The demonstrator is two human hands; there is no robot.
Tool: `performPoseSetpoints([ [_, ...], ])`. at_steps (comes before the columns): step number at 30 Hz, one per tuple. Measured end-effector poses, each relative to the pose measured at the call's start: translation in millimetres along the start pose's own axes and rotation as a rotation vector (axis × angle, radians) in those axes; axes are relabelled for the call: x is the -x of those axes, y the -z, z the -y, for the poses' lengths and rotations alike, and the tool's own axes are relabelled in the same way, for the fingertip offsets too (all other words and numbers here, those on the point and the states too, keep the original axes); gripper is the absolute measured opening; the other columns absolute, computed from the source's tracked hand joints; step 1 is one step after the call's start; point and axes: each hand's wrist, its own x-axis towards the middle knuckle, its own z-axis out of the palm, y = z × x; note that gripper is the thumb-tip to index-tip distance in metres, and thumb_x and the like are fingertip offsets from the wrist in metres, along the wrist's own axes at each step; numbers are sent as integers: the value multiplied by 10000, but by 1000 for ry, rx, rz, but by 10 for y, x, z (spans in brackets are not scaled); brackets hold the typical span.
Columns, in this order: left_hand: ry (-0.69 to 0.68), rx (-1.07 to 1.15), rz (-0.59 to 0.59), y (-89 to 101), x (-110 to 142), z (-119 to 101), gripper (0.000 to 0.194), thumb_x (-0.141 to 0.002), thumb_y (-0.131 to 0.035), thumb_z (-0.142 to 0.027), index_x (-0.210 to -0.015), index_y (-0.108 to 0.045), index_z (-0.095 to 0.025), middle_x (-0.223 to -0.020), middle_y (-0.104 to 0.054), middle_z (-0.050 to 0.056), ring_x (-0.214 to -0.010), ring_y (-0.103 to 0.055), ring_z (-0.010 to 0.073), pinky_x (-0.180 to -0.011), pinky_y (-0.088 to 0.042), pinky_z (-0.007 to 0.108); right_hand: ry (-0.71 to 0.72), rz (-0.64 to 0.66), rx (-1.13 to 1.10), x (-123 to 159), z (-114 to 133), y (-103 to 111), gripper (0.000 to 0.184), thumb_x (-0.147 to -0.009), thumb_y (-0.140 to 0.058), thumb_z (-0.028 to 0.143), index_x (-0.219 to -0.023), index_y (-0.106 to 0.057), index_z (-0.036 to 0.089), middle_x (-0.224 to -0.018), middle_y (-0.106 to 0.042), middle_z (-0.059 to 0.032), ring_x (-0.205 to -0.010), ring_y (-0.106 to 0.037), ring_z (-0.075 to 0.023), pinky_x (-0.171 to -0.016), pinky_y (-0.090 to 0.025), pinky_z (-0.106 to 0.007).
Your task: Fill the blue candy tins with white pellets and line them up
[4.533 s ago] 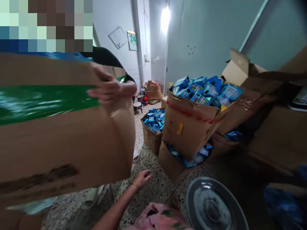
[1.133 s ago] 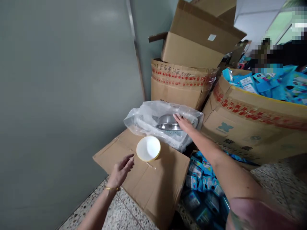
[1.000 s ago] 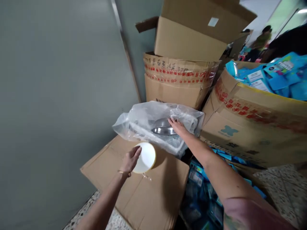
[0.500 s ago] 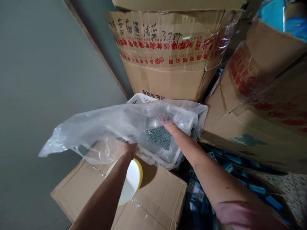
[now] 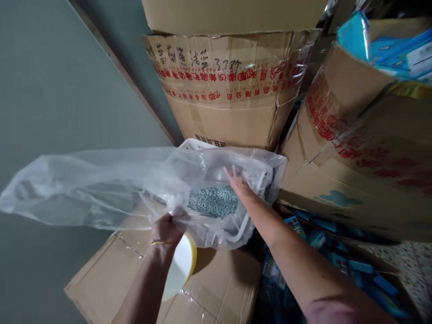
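A large clear plastic bag spreads over a white plastic basket, its long end stretching far to the left. In the bag's opening lies a heap of small grey-green granules. My left hand, with a thin yellow band at the wrist, is closed on the bag's near edge. My right hand reaches over the granules with its fingers spread, against the plastic at the far side; whether it touches the granules I cannot tell. Below my left hand, a round white container with a yellow rim is partly hidden by my forearm.
The container stands on a taped cardboard box. Tall cartons rise behind the basket, and another carton stands to the right. Blue packages lie low at right. A grey wall panel borders the left.
My left hand has shifted left and slightly down, drawing the bag's edge. The bag's end stretches further left, and more granules show. My right hand's fingers are now more clearly spread.
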Motion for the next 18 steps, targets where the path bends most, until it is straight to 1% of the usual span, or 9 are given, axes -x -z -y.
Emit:
performPoseSetpoints([
  [1, 40, 120, 9, 54, 80, -48, 131, -648, -386, -74, -548, -429, -147, -486, -406, -4, -442, -421, 86, -474, -444, 227, 1, 26, 4, 3, 11, -6, 653, -799, -292, 16, -1351, -120, 319, -1425, -118, -106, -1173, -359, -298, -917, -314, -473],
  [3, 156, 390, -34, 206, 245, -129, 91, -618, -404, -64, -604, -453, -139, -501, -433, -8, -442, -430, 83, -471, -448, 222, -27, 53, 14, 11, 31, -8, 649, -791, -291, 7, -1354, -134, 288, -1410, -143, -153, -1131, -414, -285, -892, -344, -441],
  [4, 181, 470, -54, 281, 316, -155, 98, -605, -408, -59, -630, -460, -138, -513, -453, -6, -452, -445, 87, -475, -453, 227, -56, 62, 9, 17, 41, -2, 648, -786, -297, 3, -1354, -142, 272, -1397, -167, -178, -1096, -450, -273, -872, -364, -416],
  [7, 198, 589, -44, 401, 416, -178, 110, -576, -415, -71, -650, -458, -141, -524, -484, 4, -460, -466, 106, -470, -454, 251, -158, 79, -39, 36, 61, 35, 661, -764, -340, 6, -1360, -128, 198, -1309, -317, -227, -997, -523, -231, -807, -407, -335],
  [9, 174, 588, 4, 353, 387, -185, 92, -567, -428, -97, -641, -456, -144, -533, -500, 13, -467, -476, 121, -477, -455, 280, -193, 74, -62, 58, 65, 56, 663, -747, -378, 22, -1357, -131, 109, -1186, -458, -226, -1001, -512, -225, -806, -403, -307],
  [12, 118, 579, 108, 88, 286, -250, 53, -542, -439, -112, -584, -446, -145, -500, -484, 6, -450, -462, 120, -476, -443, 288, -275, 72, -170, 117, 80, 40, 672, -721, -428, 52, -1337, -161, 26, -1041, -559, -208, -1012, -499, -238, -813, -392, -302],
  [15, 91, 600, 303, -369, 263, -338, 87, -519, -446, -118, -481, -376, -152, -430, -404, -16, -404, -410, 92, -437, -397, 240, -376, 39, -338, 217, 176, -24, 698, -699, -448, 73, -1333, -161, 18, -1016, -572, -202, -979, -516, -264, -795, -390, -333],
  [16, 109, 596, 382, -548, 299, -353, 116, -517, -450, -123, -459, -355, -155, -416, -382, -19, -394, -396, 85, -425, -378, 226, -423, 4, -459, 263, 239, -42, 695, -691, -449, 72, -1327, -175, 14, -1009, -571, -204, -984, -509, -277, -800, -381, -350],
  [18, 209, 546, 512, -902, 450, -344, 124, -520, -453, -135, -447, -356, -158, -399, -359, -25, -373, -371, 77, -402, -340, 208, -514, -80, -805, 395, 408, -56, 647, -683, -443, 89, -1298, -251, 28, -1002, -566, -196, -1019, -478, -297, -808, -367, -376],
])
